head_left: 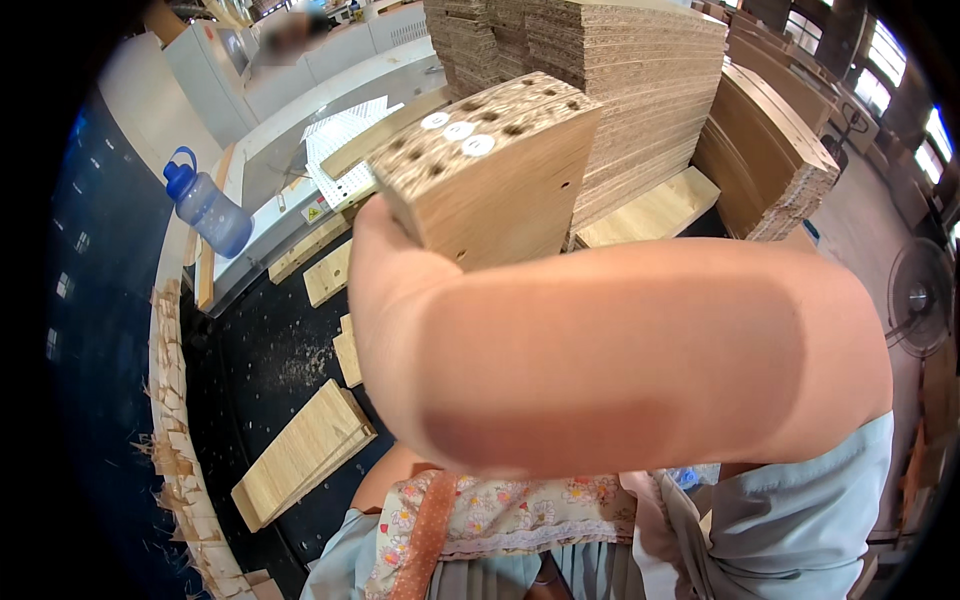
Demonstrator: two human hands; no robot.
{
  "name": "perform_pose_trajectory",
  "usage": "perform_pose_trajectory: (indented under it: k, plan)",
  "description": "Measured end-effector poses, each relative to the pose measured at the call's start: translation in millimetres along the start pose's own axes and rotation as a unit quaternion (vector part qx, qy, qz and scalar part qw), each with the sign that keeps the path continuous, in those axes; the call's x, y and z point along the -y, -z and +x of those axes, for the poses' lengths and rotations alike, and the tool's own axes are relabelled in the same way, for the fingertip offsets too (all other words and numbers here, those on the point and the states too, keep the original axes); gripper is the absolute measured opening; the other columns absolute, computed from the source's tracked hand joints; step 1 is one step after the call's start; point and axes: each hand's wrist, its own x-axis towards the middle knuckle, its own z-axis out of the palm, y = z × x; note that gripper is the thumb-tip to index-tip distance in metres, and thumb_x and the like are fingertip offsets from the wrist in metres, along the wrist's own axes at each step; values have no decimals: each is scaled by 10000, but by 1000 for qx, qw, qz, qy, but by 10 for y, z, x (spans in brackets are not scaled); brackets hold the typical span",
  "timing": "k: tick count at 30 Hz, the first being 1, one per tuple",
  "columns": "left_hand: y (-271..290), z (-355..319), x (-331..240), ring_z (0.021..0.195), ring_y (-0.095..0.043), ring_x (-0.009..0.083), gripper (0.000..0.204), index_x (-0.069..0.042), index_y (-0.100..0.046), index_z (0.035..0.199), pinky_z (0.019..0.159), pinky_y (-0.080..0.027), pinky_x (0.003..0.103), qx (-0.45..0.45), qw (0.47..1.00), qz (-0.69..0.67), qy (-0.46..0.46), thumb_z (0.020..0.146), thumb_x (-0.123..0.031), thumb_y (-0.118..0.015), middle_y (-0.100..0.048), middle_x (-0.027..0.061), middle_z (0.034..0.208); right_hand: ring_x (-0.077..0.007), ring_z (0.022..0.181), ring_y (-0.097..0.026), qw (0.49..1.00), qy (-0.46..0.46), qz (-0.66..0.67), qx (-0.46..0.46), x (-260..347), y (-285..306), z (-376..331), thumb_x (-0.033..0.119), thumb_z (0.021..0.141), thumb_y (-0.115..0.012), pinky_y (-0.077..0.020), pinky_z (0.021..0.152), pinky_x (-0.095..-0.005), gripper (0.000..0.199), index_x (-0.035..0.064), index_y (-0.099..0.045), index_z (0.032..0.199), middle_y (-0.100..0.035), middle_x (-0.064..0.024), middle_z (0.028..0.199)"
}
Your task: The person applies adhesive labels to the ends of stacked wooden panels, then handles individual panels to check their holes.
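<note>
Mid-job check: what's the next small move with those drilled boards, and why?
Probably steady the drilled boards with the hand before shifting them. It is at their left side, their holed edges face up, and the forearm hides their base, so whether anything supports them from below cannot be seen.

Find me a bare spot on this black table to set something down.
Best patch: the black table between the ragged tan rim and the sawdust, beyond the lower-left planks. Crowded: the far side, with the board block and tall board stack.
</note>
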Motion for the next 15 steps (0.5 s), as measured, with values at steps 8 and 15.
perform_pose_trajectory:
  k: [8,15]
  plan:
    - [8,-76,45,1049,-512,280,581,-5,-473,1161,899,-392,362,-2,1000,-8,14,689,-194,-752,-537,154,1132,-184,772,-575,1000,-10,24,1,27,-148,-87,212,659,-646,-402,675,-301,132,114,-637,747,-611,-15,757]
    - [-34,-128,61,1018,-536,254,539,-16,-493,1131,873,-410,342,-4,1000,-8,26,693,-193,-754,-558,141,1098,-180,771,-568,999,-2,44,-15,56,-168,-117,207,654,-646,-401,676,-302,136,112,-634,750,-605,-7,758]
